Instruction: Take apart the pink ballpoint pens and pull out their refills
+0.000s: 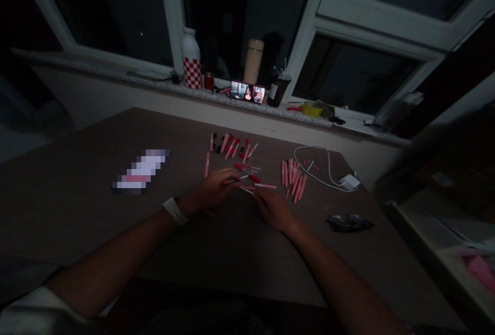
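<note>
My left hand [218, 186] is closed in a pinch on a thin pale pen refill [246, 190] just over the table. The fingertips of my right hand [275, 212] are closed at the refill's other end. Right beyond the fingers lie a pink pen barrel [265, 185], a red pen cap [254, 178] and loose thin pen parts [252, 168]. Another pink barrel [207, 164] lies beyond my left hand. The dim light hides the exact finger contact.
Pink and red pen pieces [232, 147] lie in a far row; several pink barrels [297, 183] are grouped at right. Around them are a white cable and charger [349, 182], glasses [350, 222] and a blurred-out flat object [142, 171]. Bottles and a lit phone [248, 91] stand on the sill.
</note>
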`<state>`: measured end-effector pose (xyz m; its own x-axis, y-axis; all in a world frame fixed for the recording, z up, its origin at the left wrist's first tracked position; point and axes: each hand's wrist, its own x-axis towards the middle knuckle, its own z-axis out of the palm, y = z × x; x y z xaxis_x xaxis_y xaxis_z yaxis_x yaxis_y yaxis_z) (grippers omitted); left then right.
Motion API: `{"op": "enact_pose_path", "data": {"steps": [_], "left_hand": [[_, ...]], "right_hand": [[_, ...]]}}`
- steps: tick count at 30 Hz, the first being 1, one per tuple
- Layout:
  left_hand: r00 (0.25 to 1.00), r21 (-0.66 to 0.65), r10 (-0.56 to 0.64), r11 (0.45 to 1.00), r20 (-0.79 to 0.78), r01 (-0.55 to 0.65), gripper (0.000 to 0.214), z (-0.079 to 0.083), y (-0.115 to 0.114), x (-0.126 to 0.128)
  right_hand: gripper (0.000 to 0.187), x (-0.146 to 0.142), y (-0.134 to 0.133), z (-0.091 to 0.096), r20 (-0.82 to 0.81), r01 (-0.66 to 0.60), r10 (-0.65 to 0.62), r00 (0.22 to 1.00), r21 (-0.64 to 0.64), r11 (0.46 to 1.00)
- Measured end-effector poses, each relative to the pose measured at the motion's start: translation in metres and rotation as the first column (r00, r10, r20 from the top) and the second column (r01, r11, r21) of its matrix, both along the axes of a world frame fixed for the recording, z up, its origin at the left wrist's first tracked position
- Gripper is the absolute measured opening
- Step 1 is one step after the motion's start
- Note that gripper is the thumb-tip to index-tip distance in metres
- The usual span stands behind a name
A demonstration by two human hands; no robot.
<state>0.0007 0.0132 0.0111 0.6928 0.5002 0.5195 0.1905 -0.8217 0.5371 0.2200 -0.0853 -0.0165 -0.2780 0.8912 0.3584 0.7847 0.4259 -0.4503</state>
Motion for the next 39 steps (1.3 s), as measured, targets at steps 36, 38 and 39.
{"op": "enact_pose_path", "data": {"steps": [36, 38, 39], "left_hand": [[0.998, -0.176, 0.026, 0.984, -0.054, -0.035, 0.038, 0.001, -0.002, -0.003], [0.994, -0.152, 0.038, 0.987, -0.103, -0.054, 0.030, -0.001, 0.000, -0.005], [0.992, -0.135, 0.039, 0.989, -0.121, -0.056, 0.027, -0.002, 0.000, -0.005]], "right_hand": [[0.035, 0.001, 0.003, -0.008, -0.097, -0.020, 0.021, 0.995, 0.015, 1.000], [0.033, 0.002, 0.004, -0.012, -0.093, 0.028, -0.025, 0.995, 0.041, 0.999], [0.033, 0.003, 0.005, -0.013, -0.091, 0.051, -0.046, 0.995, 0.050, 0.997]]}}
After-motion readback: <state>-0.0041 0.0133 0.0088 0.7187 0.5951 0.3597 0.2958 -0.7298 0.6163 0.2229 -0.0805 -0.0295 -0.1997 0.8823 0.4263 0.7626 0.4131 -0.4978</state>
